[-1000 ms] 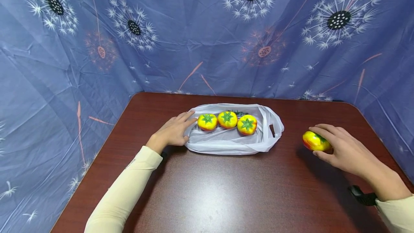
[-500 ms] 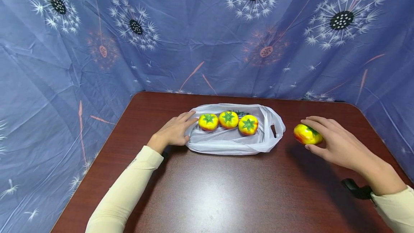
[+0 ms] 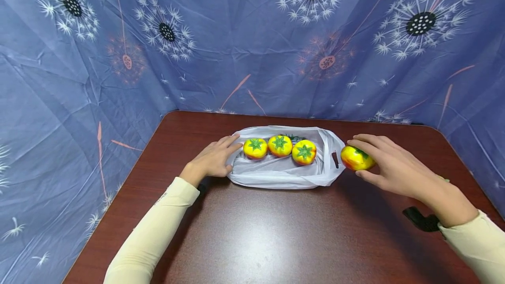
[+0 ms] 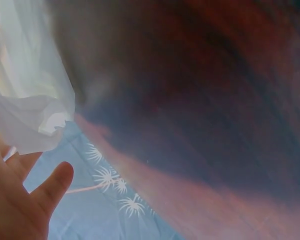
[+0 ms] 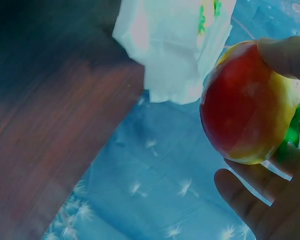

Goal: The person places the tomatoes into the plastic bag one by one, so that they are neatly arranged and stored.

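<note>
An open white plastic bag lies on the table with several yellow-and-red tomatoes with green star-shaped tops in it, among them a middle tomato. My left hand rests at the bag's left end, fingers spread and touching its rim; in the left wrist view the thumb stands apart from the plastic. My right hand holds another tomato between thumb and fingers, just right of the bag's handle. The held tomato's underside is red in the right wrist view, its green top partly behind my fingers.
The brown table ends at a blue curtain with dandelion prints. Something dark green lies in the bag behind the tomatoes, mostly hidden. A small green bit shows past my right wrist, too small to identify.
My right hand has carried its tomato leftward to the bag's right end. The left hand stays at the bag's left end, and the tomatoes in the bag have not moved.
</note>
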A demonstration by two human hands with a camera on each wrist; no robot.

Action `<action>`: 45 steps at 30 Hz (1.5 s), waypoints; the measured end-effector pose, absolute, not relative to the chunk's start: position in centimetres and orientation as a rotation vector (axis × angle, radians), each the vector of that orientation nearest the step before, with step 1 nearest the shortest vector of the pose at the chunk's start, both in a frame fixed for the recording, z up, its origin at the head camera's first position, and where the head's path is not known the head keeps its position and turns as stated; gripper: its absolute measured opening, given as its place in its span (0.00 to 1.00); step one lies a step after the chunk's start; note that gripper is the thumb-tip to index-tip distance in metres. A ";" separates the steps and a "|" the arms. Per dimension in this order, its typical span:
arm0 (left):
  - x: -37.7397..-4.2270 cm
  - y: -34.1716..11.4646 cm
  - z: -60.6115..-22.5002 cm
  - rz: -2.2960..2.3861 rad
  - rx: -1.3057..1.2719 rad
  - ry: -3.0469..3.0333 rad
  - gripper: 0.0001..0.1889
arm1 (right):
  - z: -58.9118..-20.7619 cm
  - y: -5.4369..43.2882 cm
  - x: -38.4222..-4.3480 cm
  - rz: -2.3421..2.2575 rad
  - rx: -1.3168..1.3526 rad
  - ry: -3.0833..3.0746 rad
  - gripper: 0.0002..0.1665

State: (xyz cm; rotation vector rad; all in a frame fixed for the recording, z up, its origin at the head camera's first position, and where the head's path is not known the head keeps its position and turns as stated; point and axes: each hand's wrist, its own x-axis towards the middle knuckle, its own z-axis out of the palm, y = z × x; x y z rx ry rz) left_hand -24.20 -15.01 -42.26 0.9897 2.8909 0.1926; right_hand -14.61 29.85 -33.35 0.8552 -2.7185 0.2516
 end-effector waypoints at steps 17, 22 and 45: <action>-24.2 -14.8 -42.3 0.182 1.010 2.891 0.40 | -33.9 25.5 -16.1 0.244 1.055 -2.728 0.40; -24.2 -14.7 -42.2 0.200 1.014 2.891 0.40 | -34.7 24.4 -16.4 0.251 1.042 -2.798 0.42; -24.0 -14.9 -42.3 0.216 1.012 2.895 0.38 | -37.6 17.0 -18.3 0.241 1.224 -2.782 0.40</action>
